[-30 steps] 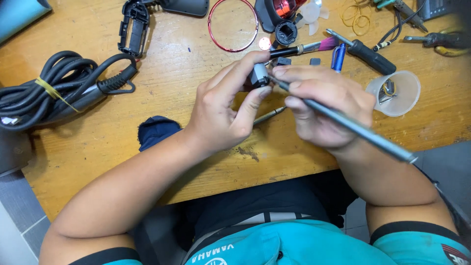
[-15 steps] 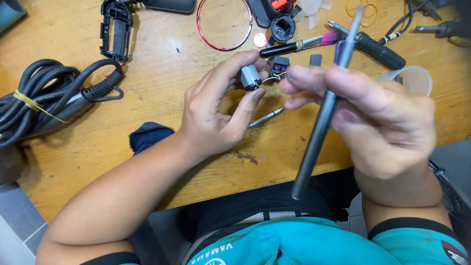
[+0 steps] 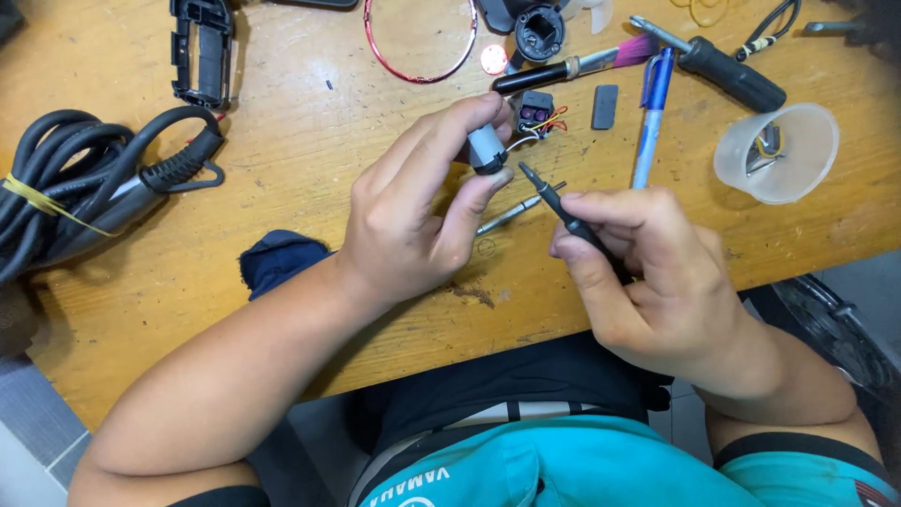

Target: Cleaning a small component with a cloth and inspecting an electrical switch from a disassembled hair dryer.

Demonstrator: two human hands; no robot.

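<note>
I see my left hand (image 3: 413, 211) pinching a small grey motor (image 3: 486, 148), my right hand (image 3: 648, 272) gripping a black tool (image 3: 563, 207); beyond my right hand, a clear cup (image 3: 798, 160) holds a metal clip (image 3: 765, 150).

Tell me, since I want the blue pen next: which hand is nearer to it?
Right. The right hand lies just below the blue pen; the left hand is farther off to its left, holding a small grey part.

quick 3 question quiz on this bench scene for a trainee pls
1. True or false: the left hand pinches a small grey cylinder with thin wires.
2. What does the right hand hold? A) blue pen B) dark slim tool C) brush
3. Which thing lies on its side at the wooden table's right end?

Key: 1 true. 2 B, the dark slim tool; the blue pen and brush lie on the table. 3 the clear plastic cup.
</note>
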